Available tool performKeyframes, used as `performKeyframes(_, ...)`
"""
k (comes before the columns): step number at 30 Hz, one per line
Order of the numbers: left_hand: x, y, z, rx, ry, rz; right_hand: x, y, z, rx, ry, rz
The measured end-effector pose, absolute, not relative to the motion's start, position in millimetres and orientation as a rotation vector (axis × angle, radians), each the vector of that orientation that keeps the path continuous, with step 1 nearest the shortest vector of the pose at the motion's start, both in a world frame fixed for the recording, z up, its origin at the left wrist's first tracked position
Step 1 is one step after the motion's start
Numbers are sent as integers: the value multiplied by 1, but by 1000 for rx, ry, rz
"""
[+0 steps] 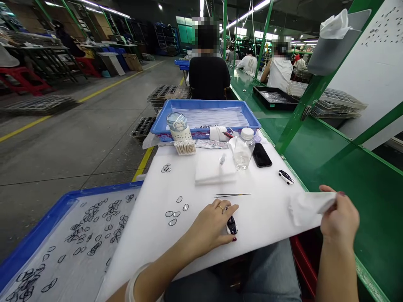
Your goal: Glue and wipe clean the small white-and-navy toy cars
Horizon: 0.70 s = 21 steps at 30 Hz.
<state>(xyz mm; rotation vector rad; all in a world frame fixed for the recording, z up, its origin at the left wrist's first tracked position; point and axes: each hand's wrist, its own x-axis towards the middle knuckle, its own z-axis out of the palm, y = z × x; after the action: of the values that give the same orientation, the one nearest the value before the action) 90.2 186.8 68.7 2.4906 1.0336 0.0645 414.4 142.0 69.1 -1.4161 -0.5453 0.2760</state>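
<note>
A small white and dark toy car [232, 226] lies on the white foam-topped table near its front edge. My left hand [211, 224] is around it, thumb at the near end and fingers at the far end, and partly hides it. In my right hand [341, 220], a thin white cloth or tissue [304, 208] is pinched at one corner and hangs over the table's right edge. Just beyond my left hand lie thin tweezers [233, 195]. Several small dark-rimmed oval pieces [172, 222] are to its left.
Farther back stand a clear bottle [243, 153], a black phone [262, 155], cotton swabs [184, 147], a lidded cup [179, 127] and a blue tray [206, 105]. A second toy car [286, 177] sits at right. Another blue-rimmed tray [63, 199] holds many rings. Co-workers sit ahead.
</note>
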Motion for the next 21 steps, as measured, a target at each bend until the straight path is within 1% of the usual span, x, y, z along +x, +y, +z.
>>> performKeyframes(2,91,187,70,2494,1037,36,406,142,98,-1260,-536,381)
performKeyframes(5,90,187,71,2499,1034,40,378,151,146,-1131,-843,555)
performKeyframes(8,89,188,69,2514,1025,98,353,181,182,-1071,-1173,465)
performKeyframes(10,88,189,67,2520,1017,126,343,213,194,-1058,-1348,363)
performKeyframes(13,87,191,65,2517,1004,141,333,268,196,-1110,-1631,104)
performKeyframes(16,85,193,65,2529,982,158,327,311,183,-1156,-1923,-122)
performKeyframes(18,84,194,65,2539,961,177,325,328,171,-1176,-2060,-181)
performKeyframes(21,84,193,65,2554,943,175,326,340,152,-1187,-2127,-169)
